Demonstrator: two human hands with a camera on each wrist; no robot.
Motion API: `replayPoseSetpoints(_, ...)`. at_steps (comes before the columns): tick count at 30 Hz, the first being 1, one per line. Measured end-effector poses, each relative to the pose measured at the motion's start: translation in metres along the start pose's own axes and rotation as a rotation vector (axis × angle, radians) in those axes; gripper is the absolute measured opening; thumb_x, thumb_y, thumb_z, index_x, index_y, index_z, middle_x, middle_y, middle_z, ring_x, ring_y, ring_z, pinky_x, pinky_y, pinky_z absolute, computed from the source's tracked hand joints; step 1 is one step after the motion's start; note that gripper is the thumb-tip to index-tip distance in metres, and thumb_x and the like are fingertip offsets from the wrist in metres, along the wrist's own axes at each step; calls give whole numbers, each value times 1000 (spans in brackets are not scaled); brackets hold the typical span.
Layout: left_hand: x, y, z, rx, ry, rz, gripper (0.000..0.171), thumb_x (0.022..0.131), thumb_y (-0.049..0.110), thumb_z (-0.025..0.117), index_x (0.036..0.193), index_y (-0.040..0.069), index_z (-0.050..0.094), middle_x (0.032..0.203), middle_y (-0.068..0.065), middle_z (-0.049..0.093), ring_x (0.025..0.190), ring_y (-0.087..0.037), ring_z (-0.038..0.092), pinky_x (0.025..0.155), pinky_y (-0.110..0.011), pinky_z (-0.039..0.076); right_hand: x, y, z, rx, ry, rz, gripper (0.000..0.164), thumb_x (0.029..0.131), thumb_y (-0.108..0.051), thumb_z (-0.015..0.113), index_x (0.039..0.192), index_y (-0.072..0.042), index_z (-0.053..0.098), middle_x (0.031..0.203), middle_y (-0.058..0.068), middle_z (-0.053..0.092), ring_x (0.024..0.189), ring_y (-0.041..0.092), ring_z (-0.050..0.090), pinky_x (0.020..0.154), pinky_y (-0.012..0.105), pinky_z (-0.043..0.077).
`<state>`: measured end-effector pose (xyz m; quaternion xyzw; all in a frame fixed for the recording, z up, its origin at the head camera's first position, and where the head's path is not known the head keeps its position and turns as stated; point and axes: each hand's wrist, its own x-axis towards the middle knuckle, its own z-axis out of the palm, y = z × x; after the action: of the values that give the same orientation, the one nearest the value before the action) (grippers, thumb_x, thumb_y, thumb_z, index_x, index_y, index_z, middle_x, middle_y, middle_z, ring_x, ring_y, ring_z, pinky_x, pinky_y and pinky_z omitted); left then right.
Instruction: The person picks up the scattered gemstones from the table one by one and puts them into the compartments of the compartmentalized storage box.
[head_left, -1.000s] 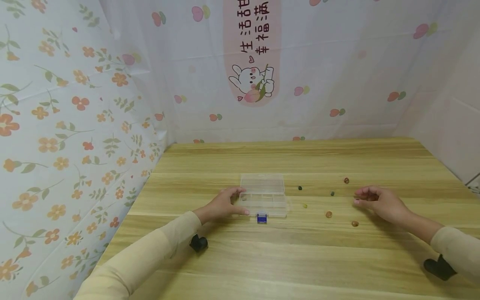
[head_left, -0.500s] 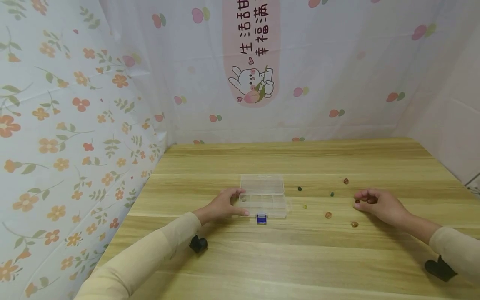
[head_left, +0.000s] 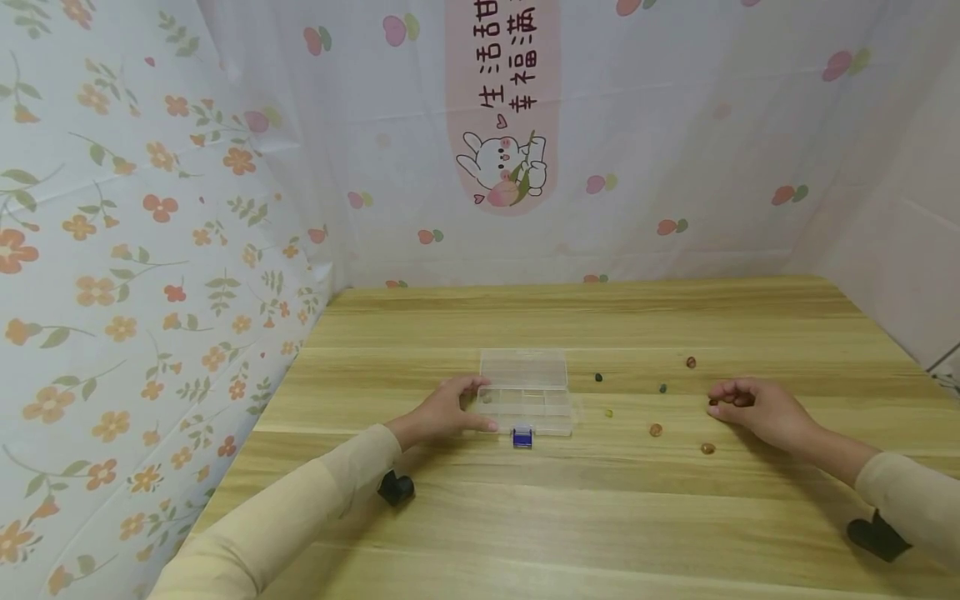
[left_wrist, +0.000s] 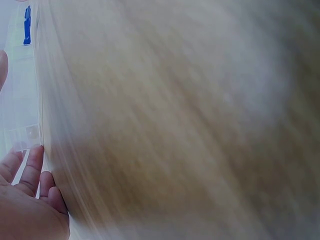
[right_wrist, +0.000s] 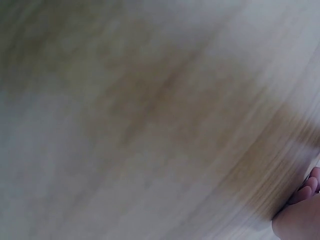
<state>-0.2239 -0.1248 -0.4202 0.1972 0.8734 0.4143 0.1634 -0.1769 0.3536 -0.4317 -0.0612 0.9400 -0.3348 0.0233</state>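
A clear plastic compartment box (head_left: pixel 555 423) lies on the table with its lid (head_left: pixel 523 369) folded back and a blue latch (head_left: pixel 522 437) at its front. My left hand (head_left: pixel 448 407) holds the box's left end, thumb at the front corner and fingers farther back. In the left wrist view, fingertips (left_wrist: pixel 35 152) touch that end. One small pale stone (head_left: pixel 486 399) shows inside the left compartment. Over on the right, my right hand (head_left: pixel 765 414) pinches a small dark red stone (head_left: pixel 713 403) between thumb and finger, just at the table. The right wrist view catches only part of this hand.
Between box and right hand lie loose stones: dark green (head_left: pixel 598 377), teal (head_left: pixel 663 388), yellow (head_left: pixel 609 413), orange-brown (head_left: pixel 656 430), brown (head_left: pixel 708 448) and reddish (head_left: pixel 691 362). The wooden table (head_left: pixel 525 533) ends at a patterned cloth (head_left: pixel 637 125) behind.
One second ago my right hand's fingertips were slightly higher and no stone showed clearly; they have come down a little and now pinch the dark red stone. My left hand stays on the box.
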Motion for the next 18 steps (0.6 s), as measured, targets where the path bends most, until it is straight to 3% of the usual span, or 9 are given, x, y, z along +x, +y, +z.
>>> replayPoseSetpoints(18,-1,1,-1,-13,-23,4,75,79,32,83,141,9,48,142,-13,46,134,-31,38,110,-47,29,0,-1,0,-13,8,-13,32,92,-28,69,107,0,67,100,7,66,89,19,57,69,21,47)
